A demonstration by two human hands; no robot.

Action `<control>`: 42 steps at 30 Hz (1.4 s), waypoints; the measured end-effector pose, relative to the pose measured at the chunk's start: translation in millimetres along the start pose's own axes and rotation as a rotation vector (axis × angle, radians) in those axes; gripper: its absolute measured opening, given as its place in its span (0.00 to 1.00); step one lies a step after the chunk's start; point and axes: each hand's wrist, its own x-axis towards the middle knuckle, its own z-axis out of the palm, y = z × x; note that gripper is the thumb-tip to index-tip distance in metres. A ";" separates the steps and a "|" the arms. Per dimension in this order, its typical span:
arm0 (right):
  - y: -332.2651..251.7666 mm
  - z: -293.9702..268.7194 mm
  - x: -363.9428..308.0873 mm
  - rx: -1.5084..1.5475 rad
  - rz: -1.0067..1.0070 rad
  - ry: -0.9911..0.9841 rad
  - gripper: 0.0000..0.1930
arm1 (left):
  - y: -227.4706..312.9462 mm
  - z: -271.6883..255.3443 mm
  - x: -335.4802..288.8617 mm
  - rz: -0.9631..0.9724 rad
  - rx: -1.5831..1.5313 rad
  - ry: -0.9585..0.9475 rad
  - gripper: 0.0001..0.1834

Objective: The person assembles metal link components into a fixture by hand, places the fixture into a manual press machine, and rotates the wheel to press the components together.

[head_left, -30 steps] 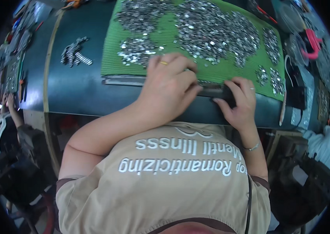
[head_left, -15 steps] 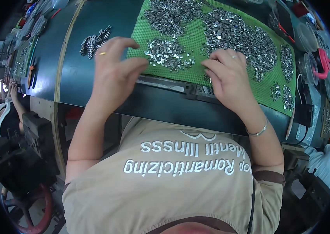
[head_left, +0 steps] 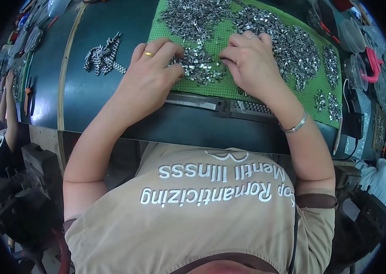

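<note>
My left hand (head_left: 154, 68) reaches over the left edge of a small pile of shiny metal pieces (head_left: 200, 68) on a green textured mat (head_left: 229, 86). Its fingers are curled, with a gap between index finger and thumb. At the pile's right side, my right hand (head_left: 253, 61) has thumb and index finger pinched together; anything between the tips is too small to make out. A silvery link chain (head_left: 101, 57) lies bunched on the dark table, one strand running toward my left wrist. Before the mat is a long metal bar fixture (head_left: 220, 107), partly under my right forearm.
Larger heaps of metal pieces (head_left: 197, 18) cover the far mat, with smaller heaps (head_left: 333, 107) at its right. Clear plastic tubs (head_left: 357, 73), a pink-handled thing (head_left: 373, 66) and a black box (head_left: 352, 121) stand at right. Another person (head_left: 1, 141) sits far left.
My left hand has moved right, from beside the chain to the small pile, its fingers curling in. My right hand has shifted away from me and left. The chain is more spread out.
</note>
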 end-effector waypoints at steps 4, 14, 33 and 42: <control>4.8 -3.3 0.3 -0.067 -0.111 0.030 0.04 | 1.5 3.2 -2.7 -0.002 0.003 0.091 0.03; 16.2 -1.0 -12.3 0.060 -0.086 0.109 0.04 | 2.3 3.9 -3.9 0.005 0.014 0.085 0.03; 9.8 5.4 1.3 -0.182 -0.242 0.126 0.04 | 50.9 12.4 17.5 0.001 -0.264 0.092 0.08; 12.6 9.8 4.1 0.070 -0.090 0.025 0.06 | 85.5 35.9 36.2 0.000 -0.281 0.111 0.06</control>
